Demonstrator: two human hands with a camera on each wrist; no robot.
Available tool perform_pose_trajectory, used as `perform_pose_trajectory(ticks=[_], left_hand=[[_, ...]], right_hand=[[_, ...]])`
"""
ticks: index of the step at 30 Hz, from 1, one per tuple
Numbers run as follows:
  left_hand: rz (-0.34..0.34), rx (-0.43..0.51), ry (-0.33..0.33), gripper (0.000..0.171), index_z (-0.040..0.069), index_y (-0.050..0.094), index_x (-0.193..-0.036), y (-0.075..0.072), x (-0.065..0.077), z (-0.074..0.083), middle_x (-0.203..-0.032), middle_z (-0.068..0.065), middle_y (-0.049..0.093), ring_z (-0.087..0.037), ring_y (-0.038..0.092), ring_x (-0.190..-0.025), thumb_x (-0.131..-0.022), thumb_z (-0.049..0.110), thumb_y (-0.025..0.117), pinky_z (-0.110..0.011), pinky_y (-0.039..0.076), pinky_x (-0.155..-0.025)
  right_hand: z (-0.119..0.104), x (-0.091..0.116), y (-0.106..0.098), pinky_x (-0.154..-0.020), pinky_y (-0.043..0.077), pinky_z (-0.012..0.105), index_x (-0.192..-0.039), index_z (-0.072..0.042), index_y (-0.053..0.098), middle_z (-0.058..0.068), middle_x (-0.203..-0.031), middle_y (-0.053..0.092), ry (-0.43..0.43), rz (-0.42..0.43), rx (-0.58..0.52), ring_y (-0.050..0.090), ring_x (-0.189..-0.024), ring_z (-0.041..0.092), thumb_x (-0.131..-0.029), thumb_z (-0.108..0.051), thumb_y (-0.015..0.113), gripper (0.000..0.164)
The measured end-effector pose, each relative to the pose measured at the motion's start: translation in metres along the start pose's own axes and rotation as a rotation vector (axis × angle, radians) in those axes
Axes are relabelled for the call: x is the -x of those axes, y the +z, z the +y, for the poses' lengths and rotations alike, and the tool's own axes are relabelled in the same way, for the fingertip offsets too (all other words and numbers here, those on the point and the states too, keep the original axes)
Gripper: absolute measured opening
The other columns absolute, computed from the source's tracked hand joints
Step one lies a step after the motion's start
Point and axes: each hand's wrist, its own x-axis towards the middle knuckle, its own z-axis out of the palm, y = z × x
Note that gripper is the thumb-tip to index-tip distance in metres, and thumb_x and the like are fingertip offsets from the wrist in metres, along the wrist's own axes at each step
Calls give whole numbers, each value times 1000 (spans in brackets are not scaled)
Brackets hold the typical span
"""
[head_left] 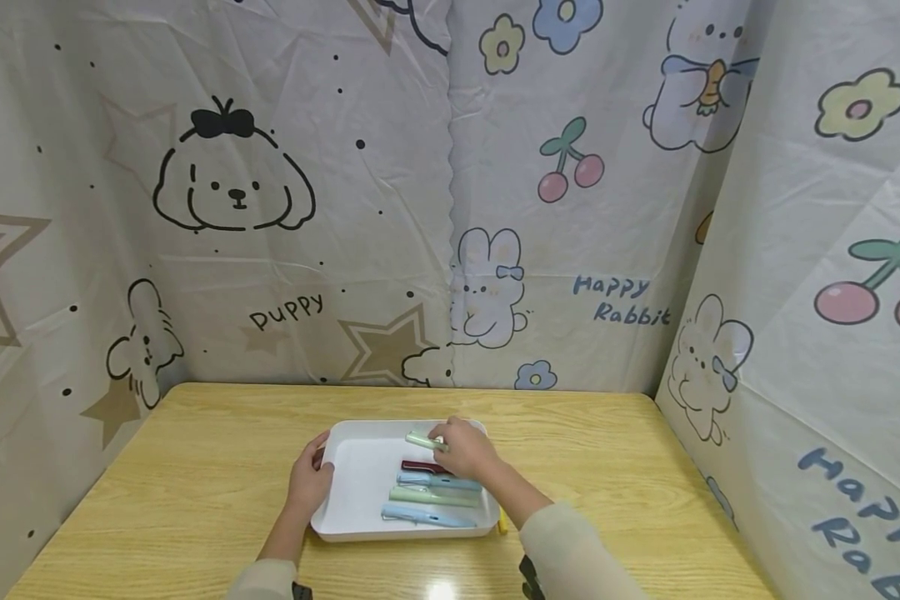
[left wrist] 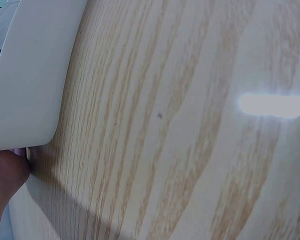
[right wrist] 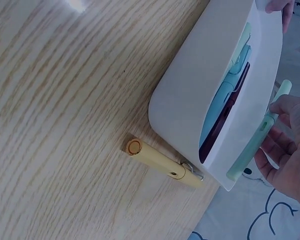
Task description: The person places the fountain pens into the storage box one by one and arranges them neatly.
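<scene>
My right hand [head_left: 465,450] pinches a light green pen [head_left: 420,440] above the far right part of a white tray [head_left: 352,475]. In the right wrist view this green pen [right wrist: 252,150] slants near the tray's rim, thumb and fingers on its upper part. My left hand [head_left: 310,479] holds the tray's left side, the thumb at the rim; the left wrist view shows just part of it. In the tray's right half lie a dark red pen [head_left: 417,467], a blue pen [head_left: 450,482], another light green pen [head_left: 427,497] and a light blue pen [head_left: 423,516], side by side.
Outside the tray's right end a yellow pen [right wrist: 160,162] with a metal clip lies on the wooden table [head_left: 615,483]. Printed curtains [head_left: 390,250] hang behind the table and along its sides.
</scene>
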Motion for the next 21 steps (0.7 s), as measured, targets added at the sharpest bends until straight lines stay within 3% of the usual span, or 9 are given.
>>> perform_pose_trajectory(ticks=[21], left_hand=[[2, 8, -6, 56, 7, 29, -145, 1, -4, -4, -133, -26, 45, -35, 48, -117, -91, -2, 36, -46, 46, -97]], right_hand=[[5, 0, 12, -63, 47, 26, -109, -13, 68, 4, -95, 62, -2, -9, 46, 56, -80, 15, -85, -18, 64, 25]])
